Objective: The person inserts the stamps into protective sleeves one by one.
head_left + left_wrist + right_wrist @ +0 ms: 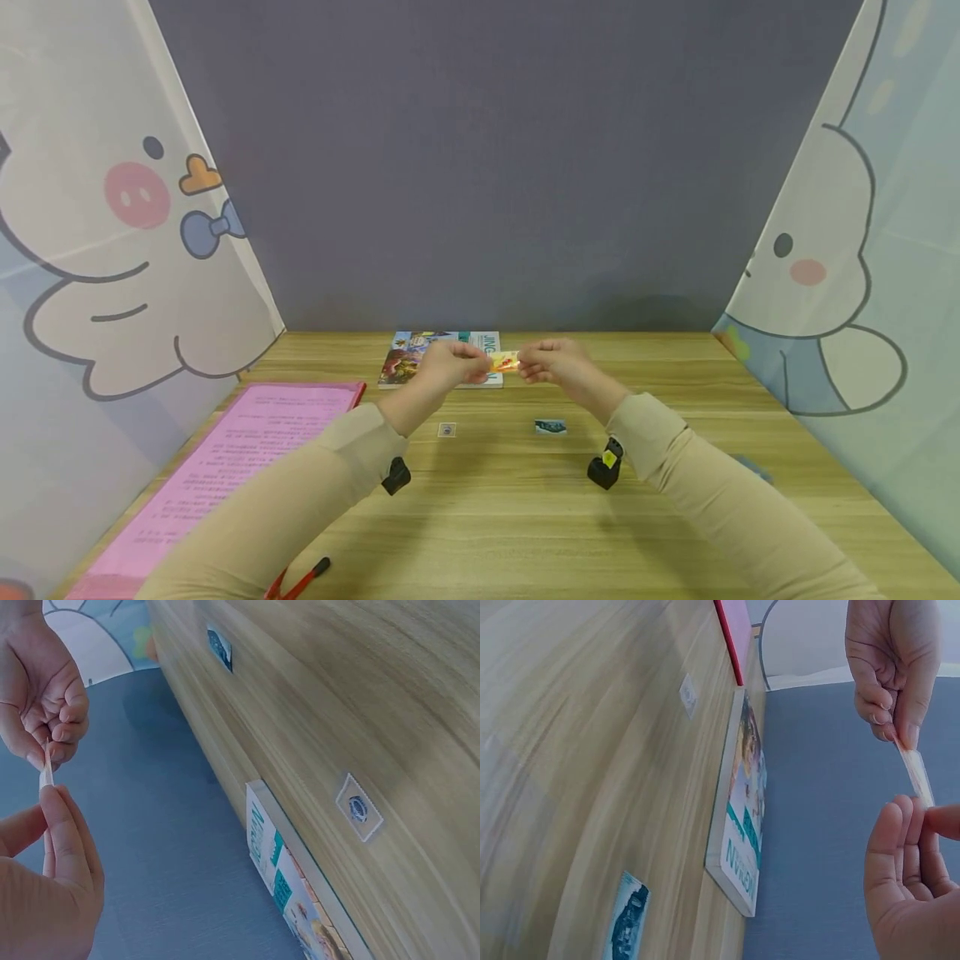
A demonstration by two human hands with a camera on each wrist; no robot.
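I saw my left hand (450, 364) and right hand (551, 363) raised above the bench (525, 517), each pinching one end of a small orange sticker (504, 361) stretched between them, just in front of the book (420, 360) lying flat.

- Both arms in tan sleeves reach forward from the near edge, forearms converging toward the far middle.
- Left hand (452, 364) raised, fingers curled, thumb and fingertips pinching.
- Right hand (553, 363) raised opposite, just beside it, pinching likewise.
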